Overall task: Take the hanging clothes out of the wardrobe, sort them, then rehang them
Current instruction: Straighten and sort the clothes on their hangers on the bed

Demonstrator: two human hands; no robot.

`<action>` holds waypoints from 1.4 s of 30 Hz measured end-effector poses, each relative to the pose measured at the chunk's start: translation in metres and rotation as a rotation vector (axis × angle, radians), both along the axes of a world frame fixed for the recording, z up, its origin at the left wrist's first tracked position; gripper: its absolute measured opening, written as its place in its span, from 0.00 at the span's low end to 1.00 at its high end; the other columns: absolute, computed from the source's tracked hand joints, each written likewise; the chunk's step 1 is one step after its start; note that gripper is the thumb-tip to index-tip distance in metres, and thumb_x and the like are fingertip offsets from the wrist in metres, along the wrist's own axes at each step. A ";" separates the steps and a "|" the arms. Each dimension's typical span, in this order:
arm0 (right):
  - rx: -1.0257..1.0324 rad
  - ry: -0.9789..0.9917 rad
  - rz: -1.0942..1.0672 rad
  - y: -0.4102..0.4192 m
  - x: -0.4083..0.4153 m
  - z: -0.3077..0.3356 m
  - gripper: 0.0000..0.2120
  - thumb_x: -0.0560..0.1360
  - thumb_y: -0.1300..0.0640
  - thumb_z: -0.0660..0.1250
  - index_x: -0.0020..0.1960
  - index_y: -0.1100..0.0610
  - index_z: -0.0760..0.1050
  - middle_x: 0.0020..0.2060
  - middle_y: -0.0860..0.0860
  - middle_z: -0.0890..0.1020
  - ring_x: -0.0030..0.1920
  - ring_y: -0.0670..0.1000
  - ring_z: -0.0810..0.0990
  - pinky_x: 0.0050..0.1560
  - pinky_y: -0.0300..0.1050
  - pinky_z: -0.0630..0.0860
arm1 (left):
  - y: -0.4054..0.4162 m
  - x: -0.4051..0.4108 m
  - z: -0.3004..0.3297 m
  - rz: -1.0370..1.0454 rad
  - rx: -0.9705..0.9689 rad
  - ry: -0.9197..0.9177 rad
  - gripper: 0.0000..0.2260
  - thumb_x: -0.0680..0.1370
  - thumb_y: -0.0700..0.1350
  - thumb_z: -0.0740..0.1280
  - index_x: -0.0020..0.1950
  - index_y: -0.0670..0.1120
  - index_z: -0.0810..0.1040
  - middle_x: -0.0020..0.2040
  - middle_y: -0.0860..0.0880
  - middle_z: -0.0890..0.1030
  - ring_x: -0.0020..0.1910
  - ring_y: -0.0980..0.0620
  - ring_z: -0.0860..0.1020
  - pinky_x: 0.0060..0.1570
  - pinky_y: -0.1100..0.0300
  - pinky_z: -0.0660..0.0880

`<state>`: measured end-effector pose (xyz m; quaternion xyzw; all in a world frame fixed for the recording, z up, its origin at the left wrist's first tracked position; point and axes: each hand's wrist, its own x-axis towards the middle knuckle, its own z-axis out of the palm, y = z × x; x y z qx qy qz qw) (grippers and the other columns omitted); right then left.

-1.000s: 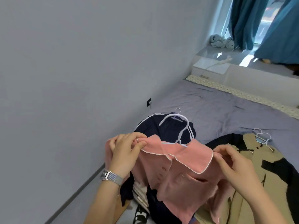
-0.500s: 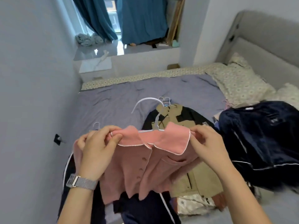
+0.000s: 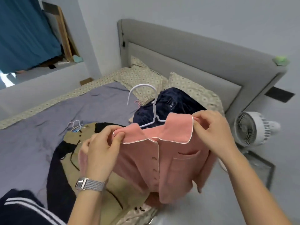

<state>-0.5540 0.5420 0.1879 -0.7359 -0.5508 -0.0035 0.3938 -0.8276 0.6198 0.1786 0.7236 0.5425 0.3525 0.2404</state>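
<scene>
Head view. A pink shirt (image 3: 164, 161) on a white hanger (image 3: 151, 108) is held above the bed (image 3: 40, 130). The left hand (image 3: 102, 148) pinches the left collar tip; the right hand (image 3: 211, 129) pinches the right collar tip. A watch (image 3: 90, 184) sits on the left wrist. On the bed lie a tan jacket (image 3: 73, 135) with black trim and a navy garment (image 3: 175, 103) near the pillows (image 3: 186, 85). A white fan (image 3: 253, 129) stands beside the grey headboard (image 3: 194, 51).

Two bare forearms reach forward at chest height. The left hand (image 3: 102, 148), a watch on its wrist, and the right hand (image 3: 211, 129) each pinch fabric between thumb and curled fingers.
</scene>
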 end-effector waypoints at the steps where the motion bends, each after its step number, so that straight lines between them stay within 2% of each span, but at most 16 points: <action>1: 0.021 -0.020 -0.028 0.001 0.020 0.006 0.03 0.72 0.54 0.67 0.44 0.48 0.80 0.40 0.44 0.80 0.44 0.44 0.71 0.52 0.50 0.69 | 0.003 0.021 -0.001 -0.022 -0.005 0.001 0.08 0.71 0.60 0.57 0.43 0.64 0.74 0.41 0.61 0.80 0.48 0.56 0.76 0.62 0.45 0.65; 3: 0.078 -0.072 -0.062 0.009 0.054 0.018 0.04 0.71 0.54 0.67 0.43 0.51 0.81 0.39 0.41 0.78 0.42 0.37 0.65 0.50 0.44 0.63 | 0.011 0.057 -0.001 -0.048 -0.013 0.002 0.09 0.70 0.63 0.55 0.42 0.65 0.73 0.40 0.61 0.80 0.46 0.56 0.76 0.61 0.44 0.67; 5: 0.103 -0.141 -0.076 0.028 0.082 0.024 0.05 0.70 0.54 0.66 0.43 0.52 0.81 0.37 0.38 0.73 0.42 0.35 0.62 0.49 0.43 0.62 | 0.030 0.084 -0.005 -0.071 -0.047 -0.026 0.08 0.70 0.63 0.56 0.42 0.65 0.73 0.39 0.61 0.80 0.45 0.56 0.76 0.58 0.44 0.70; 9: 0.059 -0.164 -0.025 0.084 0.136 0.009 0.06 0.71 0.52 0.64 0.43 0.50 0.80 0.37 0.38 0.72 0.42 0.40 0.65 0.50 0.48 0.65 | 0.083 0.128 -0.029 -0.113 -0.123 -0.099 0.11 0.70 0.63 0.59 0.45 0.61 0.77 0.41 0.60 0.81 0.44 0.59 0.78 0.49 0.49 0.75; 12: 0.015 -0.166 0.035 0.124 0.177 -0.008 0.09 0.71 0.49 0.60 0.43 0.47 0.78 0.36 0.36 0.72 0.41 0.44 0.68 0.50 0.44 0.63 | 0.115 0.162 -0.054 -0.110 -0.193 -0.145 0.10 0.71 0.62 0.61 0.46 0.60 0.78 0.43 0.63 0.81 0.45 0.60 0.78 0.51 0.50 0.75; 14: -0.022 -0.150 0.074 0.146 0.201 -0.017 0.08 0.71 0.48 0.59 0.43 0.45 0.76 0.37 0.37 0.73 0.41 0.43 0.69 0.54 0.38 0.60 | 0.131 0.186 -0.070 -0.120 -0.244 -0.133 0.13 0.70 0.64 0.59 0.48 0.62 0.76 0.44 0.64 0.80 0.48 0.58 0.78 0.53 0.48 0.75; 17: -0.091 -0.144 0.084 0.180 0.240 -0.037 0.12 0.72 0.47 0.57 0.43 0.48 0.78 0.38 0.40 0.75 0.42 0.43 0.70 0.59 0.28 0.54 | 0.158 0.220 -0.088 -0.146 -0.314 -0.102 0.10 0.72 0.61 0.59 0.49 0.63 0.75 0.46 0.65 0.80 0.49 0.61 0.77 0.58 0.46 0.71; 21: -0.216 -0.104 0.136 0.235 0.283 -0.066 0.09 0.73 0.52 0.61 0.44 0.50 0.79 0.38 0.40 0.75 0.43 0.42 0.68 0.49 0.33 0.58 | 0.206 0.256 -0.105 -0.150 -0.376 0.020 0.11 0.71 0.63 0.54 0.49 0.67 0.72 0.46 0.63 0.79 0.50 0.59 0.76 0.58 0.48 0.70; 23: -0.261 -0.086 0.151 0.270 0.299 -0.074 0.05 0.74 0.56 0.64 0.43 0.53 0.79 0.37 0.41 0.75 0.43 0.45 0.70 0.45 0.32 0.59 | 0.233 0.272 -0.107 -0.105 -0.364 0.044 0.12 0.70 0.64 0.53 0.48 0.67 0.72 0.45 0.64 0.80 0.49 0.57 0.77 0.58 0.49 0.71; 26: -0.285 -0.044 0.271 0.335 0.319 -0.075 0.04 0.75 0.63 0.66 0.41 0.59 0.79 0.34 0.42 0.73 0.40 0.51 0.72 0.43 0.37 0.60 | 0.285 0.295 -0.110 -0.027 -0.316 0.089 0.17 0.69 0.64 0.52 0.50 0.63 0.74 0.46 0.60 0.81 0.51 0.55 0.78 0.57 0.53 0.70; 28: -0.311 -0.026 0.352 0.386 0.335 -0.079 0.05 0.75 0.62 0.66 0.41 0.58 0.77 0.35 0.44 0.74 0.41 0.51 0.73 0.44 0.41 0.62 | 0.322 0.309 -0.107 0.081 -0.269 0.129 0.17 0.71 0.60 0.55 0.53 0.57 0.77 0.47 0.56 0.82 0.53 0.51 0.78 0.57 0.53 0.70; 31: -0.345 -0.022 0.416 0.464 0.353 -0.102 0.05 0.75 0.56 0.61 0.41 0.50 0.73 0.38 0.49 0.78 0.43 0.55 0.74 0.46 0.50 0.69 | 0.379 0.331 -0.113 0.271 -0.257 0.155 0.15 0.74 0.55 0.61 0.55 0.52 0.79 0.48 0.50 0.82 0.53 0.47 0.77 0.55 0.53 0.69; 34: -0.550 -0.011 0.443 0.527 0.363 -0.156 0.05 0.77 0.56 0.61 0.43 0.52 0.73 0.43 0.54 0.80 0.48 0.58 0.76 0.50 0.54 0.70 | 0.413 0.346 -0.145 0.420 -0.317 0.201 0.22 0.69 0.54 0.60 0.60 0.47 0.78 0.54 0.43 0.79 0.57 0.41 0.74 0.60 0.51 0.65; 36: -0.696 -0.071 0.441 0.557 0.366 -0.204 0.07 0.78 0.58 0.58 0.45 0.55 0.73 0.47 0.56 0.81 0.51 0.59 0.77 0.50 0.54 0.70 | 0.416 0.347 -0.168 0.498 -0.418 0.220 0.25 0.68 0.54 0.58 0.61 0.47 0.77 0.57 0.42 0.78 0.60 0.41 0.72 0.62 0.52 0.63; 39: -0.941 -0.276 0.434 0.586 0.364 -0.263 0.11 0.79 0.59 0.55 0.57 0.59 0.74 0.56 0.58 0.78 0.58 0.60 0.76 0.55 0.53 0.72 | 0.394 0.336 -0.198 0.575 -0.478 0.214 0.26 0.67 0.57 0.54 0.57 0.48 0.79 0.55 0.45 0.79 0.57 0.43 0.74 0.60 0.52 0.69; 42: -1.112 -0.294 0.417 0.615 0.363 -0.304 0.15 0.80 0.57 0.55 0.64 0.56 0.71 0.63 0.58 0.75 0.63 0.60 0.72 0.64 0.55 0.68 | 0.361 0.311 -0.222 0.660 -0.525 0.268 0.24 0.67 0.55 0.57 0.55 0.46 0.80 0.53 0.45 0.80 0.56 0.42 0.76 0.57 0.51 0.70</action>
